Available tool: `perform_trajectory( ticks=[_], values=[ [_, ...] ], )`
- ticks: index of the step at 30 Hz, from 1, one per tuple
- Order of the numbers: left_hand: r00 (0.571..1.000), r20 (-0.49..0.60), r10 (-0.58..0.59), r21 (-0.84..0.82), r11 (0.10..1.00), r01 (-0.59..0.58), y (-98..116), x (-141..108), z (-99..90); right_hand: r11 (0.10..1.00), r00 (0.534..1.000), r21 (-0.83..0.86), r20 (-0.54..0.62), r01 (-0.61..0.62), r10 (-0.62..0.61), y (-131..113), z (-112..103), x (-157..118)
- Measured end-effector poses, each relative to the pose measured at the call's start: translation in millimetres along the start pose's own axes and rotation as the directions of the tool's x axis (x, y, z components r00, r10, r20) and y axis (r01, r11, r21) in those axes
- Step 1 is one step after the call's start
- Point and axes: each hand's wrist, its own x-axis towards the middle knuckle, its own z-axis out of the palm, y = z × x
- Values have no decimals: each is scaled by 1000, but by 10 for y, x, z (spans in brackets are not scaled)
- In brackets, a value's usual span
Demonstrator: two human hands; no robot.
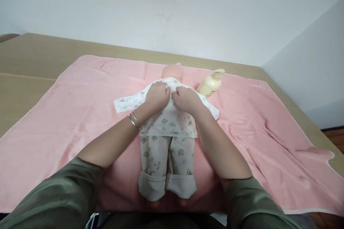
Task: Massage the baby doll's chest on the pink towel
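Note:
A baby doll (pixel 172 71) lies on a pink blanket, its head toward the wall and its feet toward me. It wears a white printed shirt (pixel 169 123) and matching pants (pixel 181 155) with turned-up cuffs. Near the collar, my left hand (pixel 158 96) is closed on the shirt's fabric. My right hand (pixel 186 99) grips the same shirt just beside it, thumbs facing each other. Both shirt sleeves spread out sideways. The doll's face is not visible.
A cream pump bottle (pixel 210 84) lies tilted on the blanket, right of the doll's head. The pink blanket (pixel 91 114) covers much of the wooden table (pixel 67 48). A white wall (pixel 215 18) rises behind the table.

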Motion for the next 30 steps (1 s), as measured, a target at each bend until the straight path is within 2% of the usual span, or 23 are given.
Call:
perform_trajectory(
  ticks=[3, 7, 11, 15, 19, 22, 27, 30],
  values=[
    [999, -36, 4, -10, 1000, -4, 4, -20, 46, 995, 996, 92, -86, -23, 31, 46, 126, 142],
    [998, -65, -4, -28, 1000, 2, -1, -8, 65, 994, 979, 101, -190, -49, 68, 64, 248, 249],
    [1000, -23, -10, -10, 1000, 10, 57, -50, 33, 996, 977, 88, -209, -31, 49, 81, 253, 245],
    [999, 38, -4, 78, 997, 1, 175, -207, 11, 997, 977, 74, -211, -15, 30, 122, 248, 253],
    [996, 22, 81, 106, 991, -83, 183, -257, 22, 999, 975, 44, -220, -18, 28, 120, 270, 261],
    [993, 16, 113, 108, 988, -114, 95, -150, 19, 999, 977, -28, -210, -37, 30, 55, 251, 190],
    [997, 23, 67, 63, 996, -68, -7, 11, 7, 958, 991, -259, -30, 120, -132, -116, 152, -23],
    [999, 0, 53, 88, 995, -53, 5, -3, 15, 950, 989, -277, 0, 145, -151, -122, 137, -32]
  ],
)
